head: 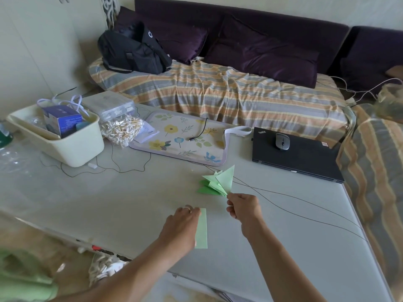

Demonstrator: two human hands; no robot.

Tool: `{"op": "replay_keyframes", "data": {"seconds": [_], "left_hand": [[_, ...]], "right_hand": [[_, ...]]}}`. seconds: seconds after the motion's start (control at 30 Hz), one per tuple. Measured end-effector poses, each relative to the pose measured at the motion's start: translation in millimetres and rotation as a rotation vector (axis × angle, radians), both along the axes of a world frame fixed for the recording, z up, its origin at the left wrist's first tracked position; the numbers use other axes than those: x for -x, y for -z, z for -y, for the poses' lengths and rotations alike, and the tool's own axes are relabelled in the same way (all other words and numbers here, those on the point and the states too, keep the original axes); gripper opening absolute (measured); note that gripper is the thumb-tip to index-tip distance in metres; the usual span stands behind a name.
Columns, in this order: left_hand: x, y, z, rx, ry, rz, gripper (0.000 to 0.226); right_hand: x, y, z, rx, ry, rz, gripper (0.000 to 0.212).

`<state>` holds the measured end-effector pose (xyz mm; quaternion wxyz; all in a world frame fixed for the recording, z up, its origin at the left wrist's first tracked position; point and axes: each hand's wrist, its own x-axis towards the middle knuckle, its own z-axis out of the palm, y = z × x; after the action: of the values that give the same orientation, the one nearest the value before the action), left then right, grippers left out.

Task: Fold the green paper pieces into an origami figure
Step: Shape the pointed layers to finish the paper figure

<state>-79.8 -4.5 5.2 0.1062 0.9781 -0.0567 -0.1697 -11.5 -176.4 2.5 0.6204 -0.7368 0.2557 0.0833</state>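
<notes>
A fan of several folded green paper triangles (218, 183) is held just above the grey table (122, 197), and my right hand (244, 209) pinches its near corner. A flat, folded strip of pale green paper (201, 228) lies on the table close to me. My left hand (183, 225) rests on this strip's left side with curled fingers, covering part of it. The two hands are a short gap apart.
A closed black laptop (296, 158) with a grey mouse (282, 141) sits at the right. A floral mat (181, 138), a cream bin (58, 136) and a bag of small sticks (122, 129) stand at the back left. Thin black cables (305, 214) cross the table.
</notes>
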Motion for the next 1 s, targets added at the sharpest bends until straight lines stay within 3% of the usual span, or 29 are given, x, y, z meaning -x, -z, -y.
{"op": "replay_keyframes", "data": {"seconds": [0.2,0.43,0.53,0.67,0.83,1.0], "left_hand": [[6,4,0,-0.138,0.085,0.044,0.071],[5,5,-2,-0.135,0.109,0.101,0.072],[5,8,-1,-0.113,0.103,0.115,0.077],[6,9,-2,-0.072,0.104,0.114,0.09],[6,9,-3,0.036,0.059,0.095,0.09],[7,9,-5,0.091,0.002,0.081,0.101]], "right_hand": [[-8,6,-6,-0.095,0.081,0.039,0.01],[-6,1,-13,-0.105,-0.036,0.059,0.012],[-4,3,-14,-0.054,-0.112,0.023,0.014],[4,8,-20,0.163,-0.285,-0.103,0.018],[19,-1,-29,0.064,-0.393,-0.275,0.02],[27,2,-28,-0.022,-0.42,-0.209,0.025]]}}
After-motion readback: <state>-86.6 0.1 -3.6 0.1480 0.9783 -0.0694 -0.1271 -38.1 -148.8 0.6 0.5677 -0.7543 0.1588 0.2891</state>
